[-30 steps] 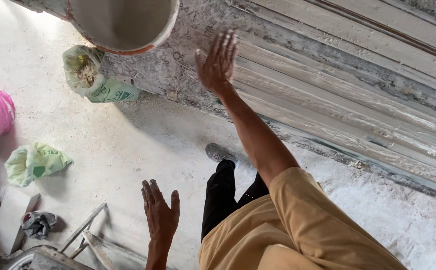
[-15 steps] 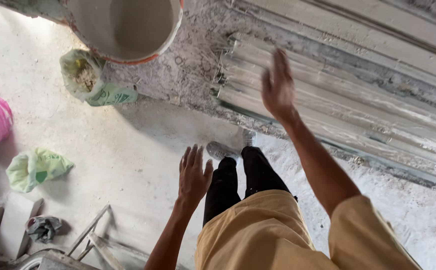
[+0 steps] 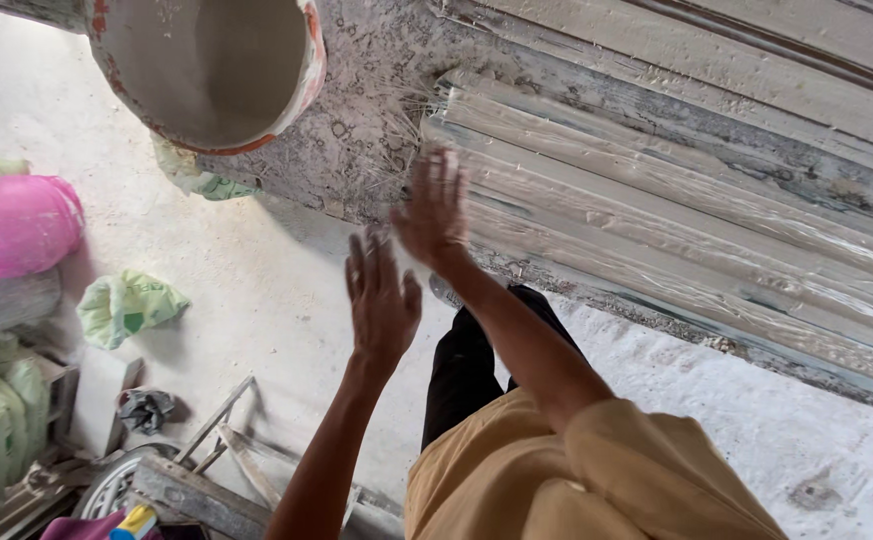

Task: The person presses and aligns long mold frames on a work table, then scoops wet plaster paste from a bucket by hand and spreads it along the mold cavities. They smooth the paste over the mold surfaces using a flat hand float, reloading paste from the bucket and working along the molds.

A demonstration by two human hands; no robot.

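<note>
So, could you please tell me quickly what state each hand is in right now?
Left hand: open, fingers spread, holding nothing.
Right hand: open, holding nothing, blurred in front of the long mould.

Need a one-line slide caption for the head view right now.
Both bare hands open, left hand beside right hand, raised before long grey ribbed plaster moulds, under a round plaster-crusted bucket.

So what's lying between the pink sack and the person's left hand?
In the head view, a crumpled green bag lies on the dusty floor between the pink sack and the left hand.

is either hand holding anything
No, the left hand and right hand are both open and empty, fingers spread.
</note>
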